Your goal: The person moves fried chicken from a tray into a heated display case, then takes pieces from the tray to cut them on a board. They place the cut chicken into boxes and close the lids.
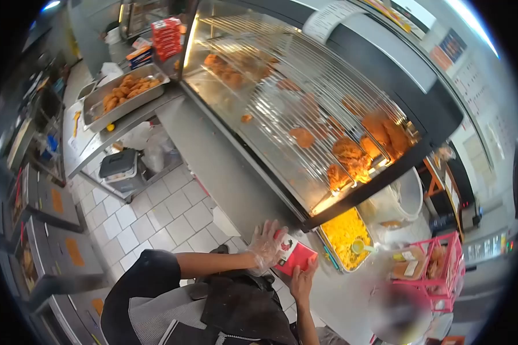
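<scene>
A small red and white cardboard box (290, 253) is between my two hands, above the counter's near edge. My left hand (263, 246), in a clear plastic glove, grips the box's left side. On its lower right side, my bare right hand (303, 282) has its fingers closed round it. Whether anything is inside the box I cannot make out. Just right of the box stands a metal tray of yellow food (351, 241) with a pale-handled utensil (360, 247) in it. Above is a lit glass display case (305, 98) with fried chicken pieces (351, 155) on wire racks.
A deep metal pan of fried pieces (92, 115) rests on a side table at the left, near stacked red boxes (167, 37). A pink basket (443, 270) and a white bucket (410, 195) stand at the right. Grey drawers (57, 247) line the left.
</scene>
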A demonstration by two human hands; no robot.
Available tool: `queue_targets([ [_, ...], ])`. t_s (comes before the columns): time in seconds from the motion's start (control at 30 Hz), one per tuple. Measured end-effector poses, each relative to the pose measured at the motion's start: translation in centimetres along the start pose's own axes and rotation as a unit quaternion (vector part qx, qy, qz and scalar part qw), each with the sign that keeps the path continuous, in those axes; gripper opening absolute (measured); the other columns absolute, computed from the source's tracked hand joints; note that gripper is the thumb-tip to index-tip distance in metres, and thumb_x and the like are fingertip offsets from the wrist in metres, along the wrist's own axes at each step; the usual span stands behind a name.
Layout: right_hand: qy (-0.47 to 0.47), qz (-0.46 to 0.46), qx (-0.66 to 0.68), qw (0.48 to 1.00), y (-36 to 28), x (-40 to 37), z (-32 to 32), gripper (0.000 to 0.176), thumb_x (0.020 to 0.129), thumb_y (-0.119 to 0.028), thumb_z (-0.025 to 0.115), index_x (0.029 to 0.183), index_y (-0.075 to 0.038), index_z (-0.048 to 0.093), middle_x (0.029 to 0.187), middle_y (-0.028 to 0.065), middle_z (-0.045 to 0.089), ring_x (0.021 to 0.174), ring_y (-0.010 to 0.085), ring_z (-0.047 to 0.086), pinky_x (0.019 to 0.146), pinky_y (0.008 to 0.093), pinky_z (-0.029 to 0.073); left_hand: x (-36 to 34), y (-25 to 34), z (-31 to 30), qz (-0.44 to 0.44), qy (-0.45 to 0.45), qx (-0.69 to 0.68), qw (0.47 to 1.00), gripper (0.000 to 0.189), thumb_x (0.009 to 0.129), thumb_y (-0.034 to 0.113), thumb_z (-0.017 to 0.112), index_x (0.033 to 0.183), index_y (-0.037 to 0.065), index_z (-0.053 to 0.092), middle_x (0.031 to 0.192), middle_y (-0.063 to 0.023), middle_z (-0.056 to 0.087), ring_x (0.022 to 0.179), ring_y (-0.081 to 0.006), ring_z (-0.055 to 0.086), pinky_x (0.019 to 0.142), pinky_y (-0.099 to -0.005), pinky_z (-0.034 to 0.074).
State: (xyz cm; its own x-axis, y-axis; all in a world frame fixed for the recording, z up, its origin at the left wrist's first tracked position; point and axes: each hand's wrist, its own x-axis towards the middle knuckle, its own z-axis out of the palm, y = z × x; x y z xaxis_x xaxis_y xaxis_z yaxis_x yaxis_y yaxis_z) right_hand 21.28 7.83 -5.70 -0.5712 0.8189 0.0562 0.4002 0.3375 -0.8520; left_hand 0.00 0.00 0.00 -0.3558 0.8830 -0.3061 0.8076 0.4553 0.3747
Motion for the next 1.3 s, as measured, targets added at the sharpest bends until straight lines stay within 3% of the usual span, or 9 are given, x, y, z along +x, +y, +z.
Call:
queue_targets([
  [0.2,-0.079,-0.142,-0.156,0.974,-3.5,0.2,-2.4,0.070,0.092,-0.023,0.063,0.149,-0.005,0.027,0.155,0.0368,0.002,0.141,0.0535,0.022,0.114,0.0474,0.032,1.5,-0.8,-2.3,0.381,0.009,0.080,0.921,0.109,0.073,0.068,0.067,0.154,0.009,0.025,0.159,-0.0282,0.006,0.148,-0.0425,0.010,0.115,-0.0568,0.020],
  [0.47,-0.230,-0.113,-0.242,0.936,-4.8,1.9,-4.9,0.071,0.091,-0.010,0.058,0.154,-0.008,0.024,0.154,0.0387,0.000,0.142,0.0545,0.015,0.112,0.0461,0.035,4.0,-0.7,-0.8,0.432,0.023,0.057,0.900,0.091,0.073,0.045,0.079,0.149,0.017,0.037,0.153,-0.0282,0.018,0.138,-0.0494,0.028,0.110,-0.0566,0.030],
  [0.57,-0.223,-0.170,-0.251,0.926,-4.0,2.0,-5.3,0.077,0.089,-0.011,0.064,0.153,-0.007,0.022,0.154,0.0386,0.002,0.137,0.0588,0.022,0.108,0.0461,0.040,4.1,-0.2,-0.6,0.196,-0.093,-0.247,0.944,0.076,0.082,0.048,0.070,0.147,0.020,0.042,0.151,-0.0305,0.023,0.133,-0.0495,0.033,0.111,-0.0548,0.031],
  [0.63,-0.263,-0.087,-0.198,0.940,-4.7,2.2,-5.8,0.072,0.090,-0.008,0.058,0.153,-0.009,0.026,0.155,0.0382,0.003,0.143,0.0547,0.014,0.113,0.0454,0.034,3.8,-1.2,0.0,0.443,0.066,0.083,0.890,0.075,0.079,0.047,0.072,0.145,0.024,0.045,0.149,-0.0296,0.028,0.132,-0.0486,0.034,0.109,-0.0566,0.032],
  [0.97,-0.138,-0.168,-0.236,0.947,0.6,-1.8,-10.3,0.068,0.089,-0.015,0.063,0.150,-0.007,0.034,0.158,0.0315,0.010,0.145,0.0504,0.017,0.115,0.0486,0.027,1.8,4.8,1.5,0.382,0.048,-0.044,0.922,0.083,0.072,0.044,0.080,0.145,0.027,0.045,0.152,-0.0234,0.030,0.142,-0.0425,0.025,0.115,-0.0547,0.024],
  [1.07,-0.069,-0.206,-0.271,0.938,-2.9,-2.6,-13.4,0.049,0.091,-0.015,0.060,0.136,-0.001,0.050,0.145,0.0305,0.041,0.133,0.0467,0.043,0.109,0.0473,0.036,-3.8,2.5,-2.4,0.302,0.136,-0.132,0.934,0.075,0.080,0.043,0.074,0.146,0.025,0.043,0.153,-0.0164,0.035,0.138,-0.0358,0.038,0.113,-0.0498,0.032],
  [1.17,0.042,-0.235,-0.245,0.940,-5.5,-1.4,-12.6,0.083,0.086,-0.053,0.070,0.150,-0.012,0.036,0.148,0.0236,0.042,0.132,0.0411,0.043,0.106,0.0520,0.036,-8.3,-6.4,-4.5,0.150,0.162,-0.226,0.949,0.079,0.084,0.040,0.071,0.150,0.017,0.034,0.143,-0.0172,0.049,0.128,-0.0351,0.051,0.109,-0.0454,0.040],
  [1.23,0.043,-0.227,-0.053,0.971,-9.5,0.0,-7.5,0.028,0.093,-0.018,0.058,0.112,0.002,0.061,0.112,0.0241,0.064,0.104,0.0378,0.062,0.093,0.0427,0.047,-11.7,-13.7,-3.6,0.071,0.250,-0.280,0.924,0.075,0.085,0.032,0.072,0.148,0.011,0.038,0.137,-0.0182,0.055,0.117,-0.0344,0.059,0.103,-0.0429,0.046],
  [1.3,0.024,-0.014,0.084,0.996,-14.2,2.6,-0.4,0.023,0.096,-0.020,0.056,0.095,0.002,0.062,0.083,0.0117,0.067,0.069,0.0213,0.062,0.069,0.0334,0.049,-14.5,-19.2,-3.5,-0.061,0.261,-0.330,0.905,0.068,0.085,0.027,0.072,0.143,0.008,0.044,0.133,-0.0191,0.057,0.110,-0.0327,0.064,0.095,-0.0423,0.051],
])
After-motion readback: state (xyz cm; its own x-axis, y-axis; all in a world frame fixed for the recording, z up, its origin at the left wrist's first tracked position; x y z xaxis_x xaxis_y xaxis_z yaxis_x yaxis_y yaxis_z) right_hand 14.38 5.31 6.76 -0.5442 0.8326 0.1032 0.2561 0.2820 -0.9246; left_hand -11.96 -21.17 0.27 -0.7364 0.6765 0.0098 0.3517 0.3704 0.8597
